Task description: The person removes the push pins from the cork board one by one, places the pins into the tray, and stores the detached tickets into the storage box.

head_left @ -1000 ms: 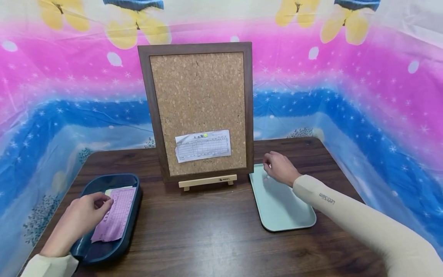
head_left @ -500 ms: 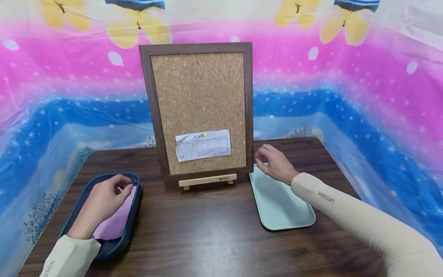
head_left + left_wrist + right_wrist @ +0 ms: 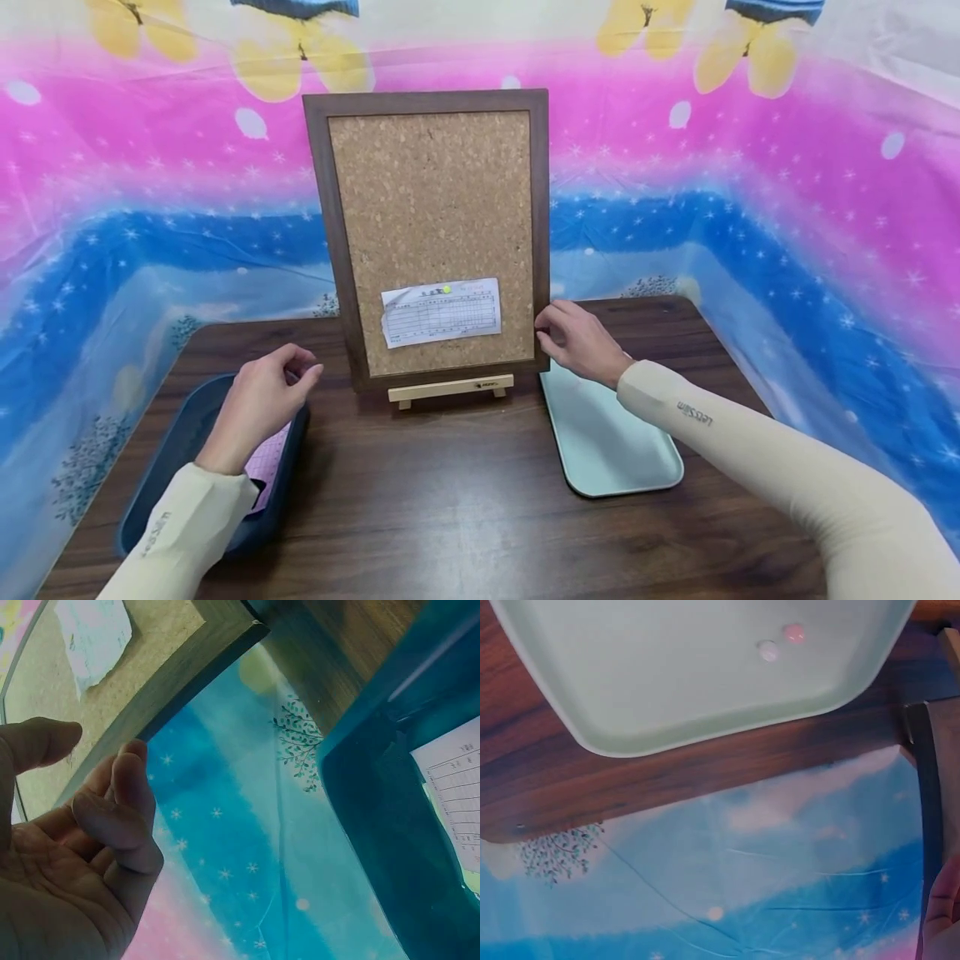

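A framed corkboard (image 3: 435, 200) stands upright, with a printed form slip (image 3: 442, 318) fixed to its lower part by a yellow-green pin (image 3: 447, 290). My right hand (image 3: 579, 337) is at the board's right frame edge, fingers bent lightly; whether the fingertips touch the frame cannot be told. My left hand (image 3: 258, 404) hovers above the right side of a dark blue bin (image 3: 168, 454), thumb and fingers apart with nothing between them. Partly hidden beneath it in the bin lie pink form slips (image 3: 268, 458). In the left wrist view, a white form slip (image 3: 457, 787) shows in the bin.
A pale green tray (image 3: 622, 462) lies under and in front of my right hand. It holds a white round-headed piece (image 3: 768, 651) and a pink one (image 3: 793, 633). A small wooden ledge (image 3: 450, 388) supports the board. Printed cloth (image 3: 750, 167) hangs behind the table.
My left hand has moved right and up from over the slips toward the board. My right hand has shifted left from above the tray to the board's right edge.
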A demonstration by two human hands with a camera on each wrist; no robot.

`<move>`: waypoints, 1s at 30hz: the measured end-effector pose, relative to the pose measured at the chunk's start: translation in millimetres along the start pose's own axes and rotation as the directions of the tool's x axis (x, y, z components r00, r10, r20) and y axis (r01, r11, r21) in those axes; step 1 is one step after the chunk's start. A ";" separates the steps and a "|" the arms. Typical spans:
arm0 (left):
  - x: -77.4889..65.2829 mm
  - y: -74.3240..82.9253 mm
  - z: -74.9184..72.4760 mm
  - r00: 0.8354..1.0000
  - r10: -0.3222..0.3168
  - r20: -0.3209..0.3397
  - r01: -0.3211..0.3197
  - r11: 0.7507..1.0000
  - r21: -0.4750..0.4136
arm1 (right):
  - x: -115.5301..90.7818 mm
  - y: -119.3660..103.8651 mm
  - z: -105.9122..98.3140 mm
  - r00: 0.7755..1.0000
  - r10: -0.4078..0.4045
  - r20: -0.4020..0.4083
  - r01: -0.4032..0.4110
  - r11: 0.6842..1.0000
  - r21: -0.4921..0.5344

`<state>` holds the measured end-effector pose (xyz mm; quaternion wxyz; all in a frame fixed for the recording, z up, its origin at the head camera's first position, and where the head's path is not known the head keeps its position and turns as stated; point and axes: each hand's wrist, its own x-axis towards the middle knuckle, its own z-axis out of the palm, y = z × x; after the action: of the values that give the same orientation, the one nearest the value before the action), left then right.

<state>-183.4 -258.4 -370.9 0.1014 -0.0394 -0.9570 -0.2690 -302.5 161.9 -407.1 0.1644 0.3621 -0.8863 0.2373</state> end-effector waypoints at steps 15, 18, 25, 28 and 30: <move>26.1 18.8 12.1 0.993 0.086 0.079 -0.080 0.994 -0.073 | 42.5 -32.7 8.1 0.997 -0.076 0.016 0.076 0.997 -0.006; 31.5 21.9 13.8 0.993 0.087 0.082 -0.080 0.993 -0.084 | 52.5 -39.2 9.3 0.995 -0.094 0.027 0.094 0.995 -0.013; 45.0 27.9 19.6 0.993 0.096 0.070 -0.088 0.990 -0.114 | 74.0 -55.2 10.1 0.991 -0.132 0.006 0.132 0.991 0.001; 50.9 30.5 22.2 0.994 0.091 0.060 -0.083 0.989 -0.119 | 83.2 -62.5 11.5 0.990 -0.139 -0.016 0.139 0.990 0.002; 55.1 32.6 24.7 0.995 0.087 0.045 -0.081 0.989 -0.121 | 88.6 -66.9 12.7 0.990 -0.139 -0.020 0.139 0.990 -0.008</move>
<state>-237.2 -216.5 -363.2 0.0863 -0.0924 -0.9389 -0.3202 -316.5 63.2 -356.5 0.1908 0.4198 -0.8580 0.2262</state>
